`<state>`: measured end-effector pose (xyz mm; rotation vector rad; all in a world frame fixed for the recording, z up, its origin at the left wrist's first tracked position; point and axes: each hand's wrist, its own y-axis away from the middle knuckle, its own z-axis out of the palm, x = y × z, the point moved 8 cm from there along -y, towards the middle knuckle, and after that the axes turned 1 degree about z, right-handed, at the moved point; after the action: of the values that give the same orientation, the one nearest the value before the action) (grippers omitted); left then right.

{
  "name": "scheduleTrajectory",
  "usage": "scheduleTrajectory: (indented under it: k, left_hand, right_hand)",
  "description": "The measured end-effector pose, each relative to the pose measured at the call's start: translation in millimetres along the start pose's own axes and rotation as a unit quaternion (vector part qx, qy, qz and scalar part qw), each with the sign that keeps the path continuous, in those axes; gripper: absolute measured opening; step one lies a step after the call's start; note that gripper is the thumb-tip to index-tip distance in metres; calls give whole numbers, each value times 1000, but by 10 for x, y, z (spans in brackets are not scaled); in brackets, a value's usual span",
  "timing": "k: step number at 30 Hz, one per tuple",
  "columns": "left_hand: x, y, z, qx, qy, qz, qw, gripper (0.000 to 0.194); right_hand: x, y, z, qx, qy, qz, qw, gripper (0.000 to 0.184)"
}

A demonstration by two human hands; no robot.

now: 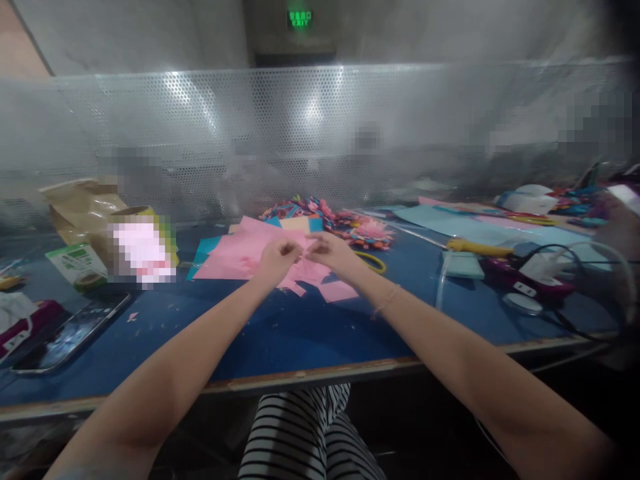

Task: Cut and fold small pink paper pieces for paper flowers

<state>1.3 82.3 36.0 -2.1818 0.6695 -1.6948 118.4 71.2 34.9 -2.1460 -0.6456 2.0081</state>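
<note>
The pink paper sheets [240, 250] fan out on the blue tabletop [320, 343], their long axis running left to right, one pointed corner aimed away from me. Over their right part, my left hand [281, 259] and right hand [333, 253] nearly meet, fingers curled; I can't tell whether they grip anything.

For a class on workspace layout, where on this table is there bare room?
Blue tabletop shows between the left forearm and right forearm, before the pink paper, and between phone and left forearm, bar small scraps. Crowded: beyond the pink paper and around the right-hand purple power strip.
</note>
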Motion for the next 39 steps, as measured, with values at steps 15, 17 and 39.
scheduleTrajectory:
  k: [15,17,39]
  left_hand:
    - [98,45,27,11,14,-10,1000,14]
    - [113,47,57,-11,26,-8,1000,13]
    - [-9,-20,-162,81,131,-50,987,19]
  right_hand:
    - [-31,44,31,2,103,23,994,34]
    - [-26,41,23,2,98,24,995,34]
    - [1,106,149,-57,73,90,992,36]
